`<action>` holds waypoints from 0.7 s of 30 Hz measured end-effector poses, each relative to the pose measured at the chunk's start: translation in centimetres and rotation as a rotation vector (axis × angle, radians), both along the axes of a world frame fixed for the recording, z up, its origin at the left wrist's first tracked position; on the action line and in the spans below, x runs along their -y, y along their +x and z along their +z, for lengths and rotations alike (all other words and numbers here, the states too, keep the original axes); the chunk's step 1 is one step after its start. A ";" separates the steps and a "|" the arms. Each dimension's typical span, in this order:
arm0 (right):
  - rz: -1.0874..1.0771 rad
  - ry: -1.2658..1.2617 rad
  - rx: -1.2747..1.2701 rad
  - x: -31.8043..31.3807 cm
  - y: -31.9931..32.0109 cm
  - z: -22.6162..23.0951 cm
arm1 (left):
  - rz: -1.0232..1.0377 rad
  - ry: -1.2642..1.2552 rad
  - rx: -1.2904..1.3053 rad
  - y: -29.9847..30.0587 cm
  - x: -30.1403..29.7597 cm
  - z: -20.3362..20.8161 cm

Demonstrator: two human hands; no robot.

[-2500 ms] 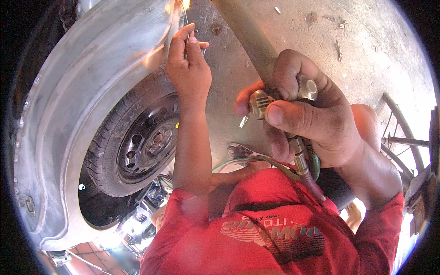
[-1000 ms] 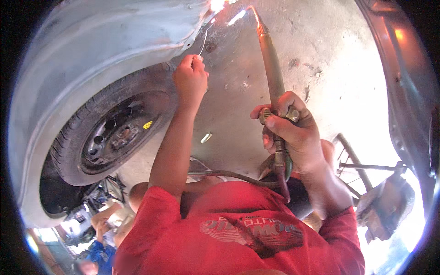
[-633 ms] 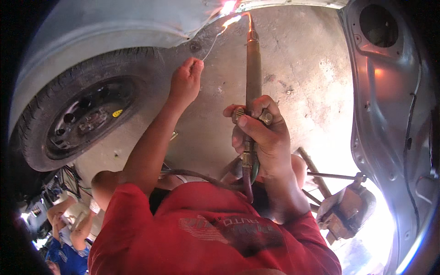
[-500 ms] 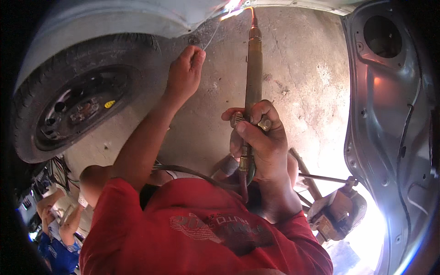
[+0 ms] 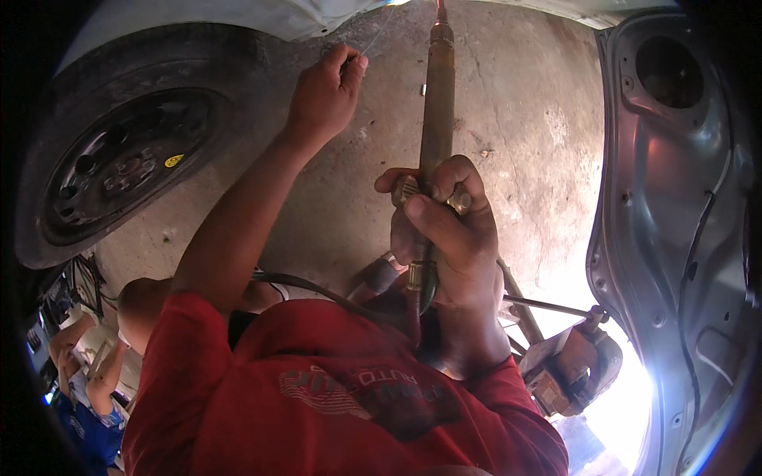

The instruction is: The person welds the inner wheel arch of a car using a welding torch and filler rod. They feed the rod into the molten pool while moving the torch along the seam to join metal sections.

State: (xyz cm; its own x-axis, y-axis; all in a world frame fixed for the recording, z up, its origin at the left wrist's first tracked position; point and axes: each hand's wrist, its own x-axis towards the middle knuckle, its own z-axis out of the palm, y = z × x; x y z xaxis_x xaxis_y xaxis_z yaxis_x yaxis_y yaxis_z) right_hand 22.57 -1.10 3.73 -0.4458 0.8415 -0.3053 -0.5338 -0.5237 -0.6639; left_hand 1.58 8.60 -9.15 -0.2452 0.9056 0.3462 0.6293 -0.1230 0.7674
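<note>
My right hand [image 5: 444,230] is shut on the handle of a long brass gas torch [image 5: 436,111]. The torch points up to the lower edge of the grey car body panel [image 5: 262,12] at the top of the view. Its tip runs out of the picture. My left hand [image 5: 321,95] is raised beside it, pinching a thin filler wire [image 5: 373,40] that slants up toward the same panel edge. Both hands are above the concrete floor [image 5: 524,143], just right of the car wheel [image 5: 119,159].
An opened grey car door [image 5: 675,222] with a black cable stands along the right side. Hoses [image 5: 317,289] run from the torch down past my red shirt. A metal stand with a rod [image 5: 571,357] sits at lower right. Another person crouches at lower left [image 5: 75,373].
The view has swung left to right: the wheel slid to the left and the car door came in at right. The bright flame at the panel edge is now out of view.
</note>
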 end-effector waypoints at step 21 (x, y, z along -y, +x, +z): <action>-0.001 0.070 -0.061 -0.4 -0.2 -0.6 | 0.005 -0.096 0.023 -0.2 -0.5 0.1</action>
State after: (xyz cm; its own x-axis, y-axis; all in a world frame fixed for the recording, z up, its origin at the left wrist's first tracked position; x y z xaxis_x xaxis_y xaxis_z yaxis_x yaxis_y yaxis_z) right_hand 22.34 -0.74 3.13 -0.4607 0.8603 -0.2181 -0.5749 -0.4765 -0.6652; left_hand 1.38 9.15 -9.07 -0.2564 0.9332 0.2518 0.6114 -0.0452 0.7901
